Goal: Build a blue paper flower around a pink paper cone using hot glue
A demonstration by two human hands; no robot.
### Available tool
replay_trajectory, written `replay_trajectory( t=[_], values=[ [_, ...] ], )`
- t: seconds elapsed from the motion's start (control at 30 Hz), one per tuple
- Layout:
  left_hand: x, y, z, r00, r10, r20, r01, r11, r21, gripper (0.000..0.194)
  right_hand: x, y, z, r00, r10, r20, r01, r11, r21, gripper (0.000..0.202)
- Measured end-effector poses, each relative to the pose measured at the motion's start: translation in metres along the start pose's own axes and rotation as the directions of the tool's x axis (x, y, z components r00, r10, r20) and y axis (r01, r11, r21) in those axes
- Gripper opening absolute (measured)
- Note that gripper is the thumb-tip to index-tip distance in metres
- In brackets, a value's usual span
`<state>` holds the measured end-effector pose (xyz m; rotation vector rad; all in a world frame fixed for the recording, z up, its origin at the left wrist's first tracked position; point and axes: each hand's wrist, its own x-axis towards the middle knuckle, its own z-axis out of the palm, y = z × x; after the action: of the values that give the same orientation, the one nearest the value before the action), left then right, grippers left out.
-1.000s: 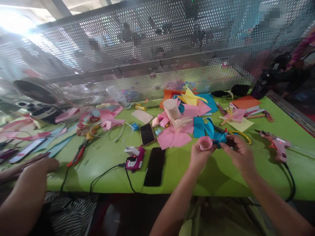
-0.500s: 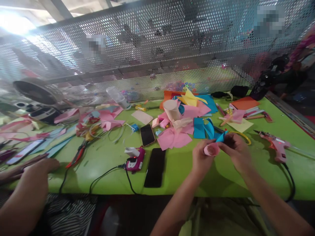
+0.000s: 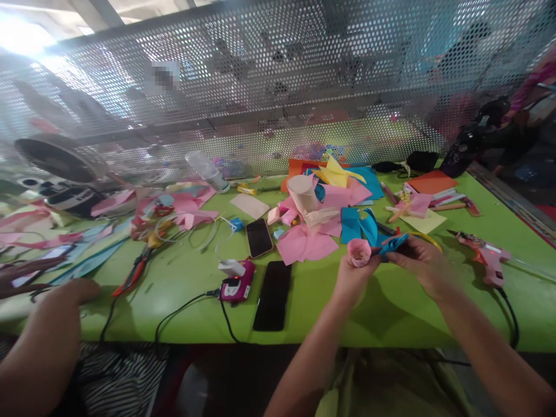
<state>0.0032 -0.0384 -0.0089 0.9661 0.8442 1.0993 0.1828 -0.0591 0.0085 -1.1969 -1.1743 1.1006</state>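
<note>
My left hand (image 3: 353,279) is closed around a pink rolled paper flower (image 3: 359,253), its round ruffled top facing me. In my right hand (image 3: 423,263) a folded blue paper strip (image 3: 393,247) is pinched between the fingers, its left end close to my left fingertips; whether it joins the flower I cannot tell. Just behind the hands lie blue paper pieces (image 3: 353,225) and part of a yellow ring-shaped thing (image 3: 428,238). A pink glue gun (image 3: 490,258) with a small red light rests to the right of my right hand.
Two phones (image 3: 273,295) (image 3: 259,237) and a purple power adapter (image 3: 238,284) with cords lie left of my hands. Pink paper (image 3: 306,246) surrounds a cream paper cup shape (image 3: 303,194). Red-handled pliers (image 3: 132,275) and a co-worker's arm (image 3: 52,330) are farther left. A perforated metal screen (image 3: 260,98) stands behind.
My left hand has shifted slightly left with the pink flower, whose top shows more fully. My right hand has moved off the flower's rim and now holds the blue paper beside it.
</note>
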Motion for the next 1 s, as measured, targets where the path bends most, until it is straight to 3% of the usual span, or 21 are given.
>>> replay_trajectory(
  t=[0.13, 0.23, 0.37, 0.53, 0.63, 0.83, 1.0],
  values=[
    [-0.001, 0.003, 0.003, 0.999, 0.034, -0.024, -0.034, 0.999, 0.015, 0.039, -0.001, 0.009, 0.000, 0.998, -0.046, -0.044, 0.043, 0.997, -0.067, 0.040],
    [0.001, 0.001, 0.001, 0.998, -0.066, -0.011, 0.065, 0.995, -0.079, 0.046, -0.001, 0.005, 0.001, 0.999, -0.044, -0.028, 0.043, 0.998, -0.052, 0.040],
    [0.004, 0.000, -0.002, 0.983, -0.175, 0.057, 0.184, 0.955, -0.233, 0.056, 0.001, -0.007, 0.001, 0.994, 0.049, 0.102, -0.055, 0.997, 0.057, 0.049],
    [0.003, 0.003, -0.002, 0.977, -0.201, 0.076, 0.213, 0.955, -0.207, 0.059, 0.004, -0.013, -0.001, 0.991, 0.078, 0.108, -0.082, 0.996, 0.032, 0.047],
    [0.002, 0.004, 0.000, 0.984, -0.167, 0.060, 0.174, 0.976, -0.131, 0.059, 0.003, -0.016, -0.004, 0.996, 0.038, 0.079, -0.036, 0.999, -0.022, 0.040],
    [0.003, -0.009, -0.001, 0.999, 0.026, 0.027, -0.029, 0.993, 0.114, 0.044, -0.002, -0.043, -0.015, 0.999, -0.015, -0.044, 0.013, 0.998, -0.054, 0.041],
    [0.001, -0.014, -0.006, 0.989, 0.141, 0.051, -0.148, 0.863, 0.482, 0.027, -0.004, -0.065, -0.012, 0.999, -0.043, 0.006, 0.044, 0.986, -0.163, 0.041]
  ],
)
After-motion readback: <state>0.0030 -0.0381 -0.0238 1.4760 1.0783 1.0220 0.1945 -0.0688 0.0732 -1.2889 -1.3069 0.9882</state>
